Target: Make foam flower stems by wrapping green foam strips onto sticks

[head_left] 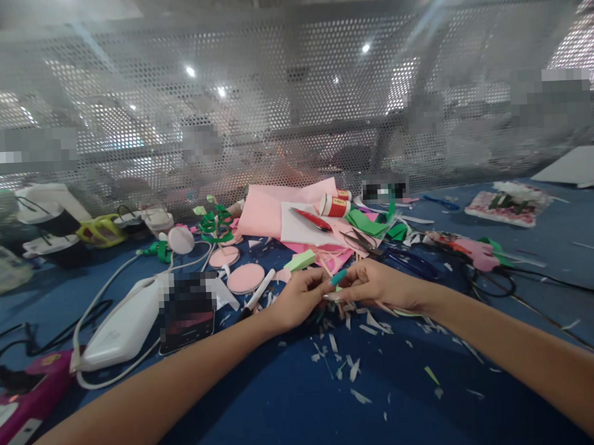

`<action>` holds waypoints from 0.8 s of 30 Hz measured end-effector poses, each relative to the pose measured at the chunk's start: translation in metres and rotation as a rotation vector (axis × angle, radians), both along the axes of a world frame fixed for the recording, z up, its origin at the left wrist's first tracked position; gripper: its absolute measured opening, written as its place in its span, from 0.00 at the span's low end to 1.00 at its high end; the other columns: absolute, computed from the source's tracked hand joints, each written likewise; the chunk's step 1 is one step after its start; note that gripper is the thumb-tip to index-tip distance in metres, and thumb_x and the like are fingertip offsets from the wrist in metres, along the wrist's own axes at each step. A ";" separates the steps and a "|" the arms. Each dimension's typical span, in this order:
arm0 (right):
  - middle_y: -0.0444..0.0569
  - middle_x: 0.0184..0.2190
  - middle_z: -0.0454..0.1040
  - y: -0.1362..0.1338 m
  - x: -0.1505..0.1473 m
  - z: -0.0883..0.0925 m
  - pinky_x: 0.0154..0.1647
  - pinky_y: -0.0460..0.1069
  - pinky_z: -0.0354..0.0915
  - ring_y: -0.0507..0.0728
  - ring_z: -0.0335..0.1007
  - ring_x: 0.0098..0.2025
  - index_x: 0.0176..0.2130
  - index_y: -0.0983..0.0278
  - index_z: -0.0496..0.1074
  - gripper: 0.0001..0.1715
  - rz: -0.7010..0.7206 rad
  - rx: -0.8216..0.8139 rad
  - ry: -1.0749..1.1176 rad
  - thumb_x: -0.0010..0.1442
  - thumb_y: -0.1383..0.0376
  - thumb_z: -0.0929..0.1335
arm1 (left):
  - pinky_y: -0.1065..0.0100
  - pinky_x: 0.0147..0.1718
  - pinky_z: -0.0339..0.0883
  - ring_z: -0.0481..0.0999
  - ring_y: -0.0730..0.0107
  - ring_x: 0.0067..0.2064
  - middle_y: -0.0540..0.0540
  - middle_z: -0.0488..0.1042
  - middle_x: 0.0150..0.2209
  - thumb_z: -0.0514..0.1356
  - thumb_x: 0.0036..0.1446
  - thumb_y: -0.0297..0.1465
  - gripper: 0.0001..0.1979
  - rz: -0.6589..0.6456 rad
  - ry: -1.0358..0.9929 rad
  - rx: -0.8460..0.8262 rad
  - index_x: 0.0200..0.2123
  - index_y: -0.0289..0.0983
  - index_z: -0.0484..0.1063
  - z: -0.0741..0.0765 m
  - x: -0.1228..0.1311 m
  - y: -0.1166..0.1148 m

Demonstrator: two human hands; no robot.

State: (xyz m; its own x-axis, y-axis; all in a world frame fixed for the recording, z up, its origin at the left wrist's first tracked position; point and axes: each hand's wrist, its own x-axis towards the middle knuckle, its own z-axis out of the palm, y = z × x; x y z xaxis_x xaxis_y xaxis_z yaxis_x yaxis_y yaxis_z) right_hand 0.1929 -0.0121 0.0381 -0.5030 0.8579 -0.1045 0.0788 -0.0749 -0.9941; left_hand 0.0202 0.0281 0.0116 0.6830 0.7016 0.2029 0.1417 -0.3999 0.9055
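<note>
My left hand (300, 298) and my right hand (371, 283) meet above the middle of the blue table, their fingertips pinched together. Between them shows a small teal strip (338, 277), probably paper; the fingers hide part of it. A light green paper piece (301, 260) lies just beyond my left fingers. Behind my right hand are dark-handled scissors (364, 242). White and green paper scraps (352, 369) are scattered below both hands.
Pink paper sheets (262, 211), a red utility knife (311, 218) and a red-and-white roll (334, 205) lie behind. Pink discs (245, 278), a phone (188, 319), a white power bank (122, 325) and a magenta power strip (33, 398) with cables are left. Perforated metal panel (272, 112) stands beyond.
</note>
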 end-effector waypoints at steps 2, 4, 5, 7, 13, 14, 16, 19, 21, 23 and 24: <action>0.43 0.18 0.68 0.000 -0.001 0.000 0.14 0.42 0.47 0.42 0.51 0.15 0.30 0.71 0.75 0.10 -0.023 0.007 0.000 0.44 0.68 0.74 | 0.73 0.20 0.47 0.54 0.80 0.20 0.55 0.57 0.18 0.53 0.55 0.42 0.18 -0.008 -0.025 -0.030 0.21 0.35 0.59 0.001 0.000 0.000; 0.42 0.17 0.67 0.000 -0.001 -0.001 0.14 0.42 0.47 0.43 0.51 0.16 0.28 0.71 0.76 0.09 -0.045 0.020 0.003 0.43 0.68 0.74 | 0.73 0.19 0.46 0.54 0.80 0.20 0.55 0.57 0.18 0.54 0.54 0.44 0.19 -0.012 -0.039 -0.053 0.21 0.35 0.59 0.002 0.000 -0.001; 0.43 0.17 0.68 0.001 -0.001 -0.002 0.15 0.42 0.48 0.44 0.53 0.17 0.28 0.71 0.76 0.09 -0.049 0.026 0.003 0.43 0.68 0.74 | 0.73 0.19 0.46 0.54 0.80 0.19 0.55 0.57 0.18 0.54 0.54 0.45 0.20 -0.013 -0.043 -0.062 0.21 0.35 0.59 0.002 0.000 -0.001; 0.43 0.18 0.68 0.001 -0.001 -0.003 0.16 0.43 0.49 0.45 0.54 0.18 0.29 0.70 0.76 0.10 -0.048 0.036 -0.007 0.44 0.67 0.74 | 0.74 0.18 0.46 0.53 0.80 0.19 0.55 0.57 0.17 0.54 0.53 0.46 0.20 -0.008 -0.048 -0.076 0.21 0.35 0.59 0.003 0.000 -0.001; 0.37 0.13 0.60 0.006 0.001 -0.010 0.18 0.43 0.51 0.44 0.51 0.16 0.23 0.68 0.72 0.12 -0.118 0.078 -0.078 0.41 0.64 0.76 | 0.73 0.18 0.49 0.57 0.79 0.18 0.54 0.61 0.16 0.52 0.53 0.49 0.22 0.038 -0.071 -0.129 0.22 0.35 0.61 0.000 -0.002 0.000; 0.36 0.13 0.60 0.007 0.001 -0.012 0.19 0.43 0.53 0.44 0.51 0.16 0.22 0.68 0.72 0.12 -0.125 0.082 -0.088 0.40 0.64 0.76 | 0.73 0.18 0.51 0.59 0.78 0.18 0.53 0.63 0.16 0.50 0.53 0.51 0.23 0.028 -0.084 -0.157 0.23 0.35 0.62 -0.001 -0.002 0.000; 0.39 0.15 0.65 0.009 0.002 -0.015 0.24 0.44 0.60 0.46 0.59 0.19 0.24 0.68 0.73 0.12 -0.091 0.103 -0.075 0.42 0.63 0.75 | 0.72 0.19 0.55 0.63 0.76 0.18 0.51 0.65 0.17 0.50 0.52 0.53 0.25 -0.022 -0.093 -0.205 0.23 0.35 0.63 -0.003 -0.001 0.002; 0.47 0.25 0.75 0.010 0.002 -0.017 0.37 0.48 0.66 0.52 0.71 0.30 0.29 0.69 0.76 0.14 -0.007 0.143 -0.032 0.45 0.60 0.74 | 0.72 0.20 0.59 0.65 0.76 0.19 0.51 0.66 0.17 0.56 0.49 0.51 0.23 -0.093 -0.036 -0.222 0.23 0.34 0.64 -0.003 0.000 0.003; 0.49 0.26 0.76 0.009 0.001 -0.017 0.39 0.49 0.67 0.54 0.72 0.32 0.30 0.69 0.77 0.15 -0.001 0.145 -0.047 0.44 0.59 0.74 | 0.72 0.20 0.59 0.65 0.77 0.19 0.51 0.66 0.18 0.59 0.48 0.47 0.21 -0.118 0.003 -0.231 0.23 0.34 0.65 -0.001 0.001 0.004; 0.49 0.26 0.76 0.007 0.000 -0.017 0.37 0.49 0.68 0.55 0.73 0.31 0.31 0.69 0.77 0.16 -0.008 0.133 -0.063 0.44 0.60 0.74 | 0.72 0.20 0.60 0.66 0.76 0.19 0.50 0.67 0.19 0.59 0.48 0.46 0.20 -0.155 0.018 -0.255 0.23 0.33 0.66 0.000 0.000 0.005; 0.49 0.26 0.77 0.007 0.000 -0.017 0.37 0.49 0.68 0.54 0.73 0.30 0.32 0.69 0.77 0.16 -0.012 0.126 -0.068 0.44 0.60 0.74 | 0.72 0.20 0.60 0.67 0.76 0.19 0.50 0.67 0.19 0.59 0.49 0.46 0.19 -0.169 0.019 -0.269 0.23 0.33 0.66 0.001 0.000 0.006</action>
State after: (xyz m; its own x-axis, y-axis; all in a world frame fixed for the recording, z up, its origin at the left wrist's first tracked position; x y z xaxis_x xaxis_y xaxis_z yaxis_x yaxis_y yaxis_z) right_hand 0.1931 -0.0052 0.0214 -0.4880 0.8724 -0.0291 0.1463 0.0489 -0.9880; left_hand 0.0200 0.0341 0.0125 0.7963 0.6048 0.0114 0.1115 -0.1653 0.9799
